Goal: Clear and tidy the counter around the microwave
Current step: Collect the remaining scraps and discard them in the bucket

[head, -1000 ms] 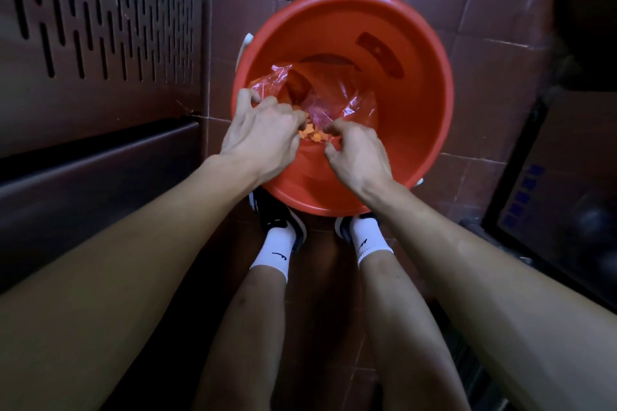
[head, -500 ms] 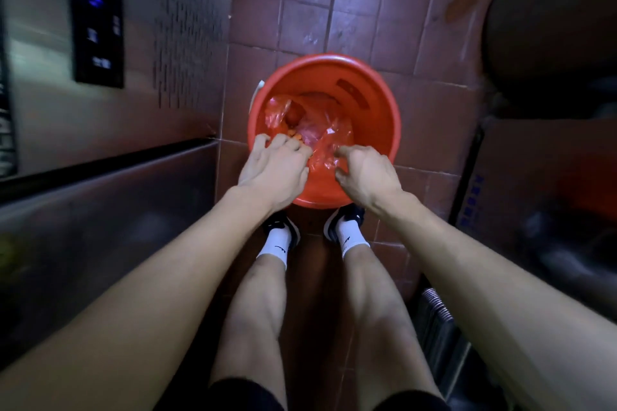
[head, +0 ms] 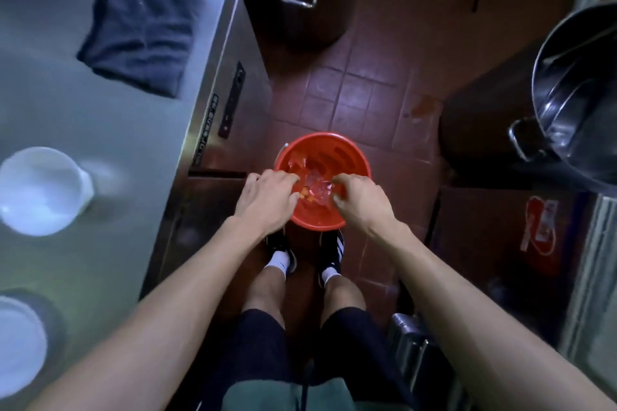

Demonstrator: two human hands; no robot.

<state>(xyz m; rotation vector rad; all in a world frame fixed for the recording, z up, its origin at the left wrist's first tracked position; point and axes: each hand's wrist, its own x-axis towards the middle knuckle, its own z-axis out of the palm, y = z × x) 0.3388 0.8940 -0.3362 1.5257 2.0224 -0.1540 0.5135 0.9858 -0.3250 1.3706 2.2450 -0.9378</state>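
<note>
Below — crinkly clear bag [head: 315,182], round bucket [head: 354,157]

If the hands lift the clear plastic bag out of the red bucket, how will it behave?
The plastic bag is thin and crinkled, so it is probably floppy and light. Both hands pinch its edges; the orange pieces may spill if it sags.

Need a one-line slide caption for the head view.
Both hands hold a clear bag over a red bucket on the floor.
</note>
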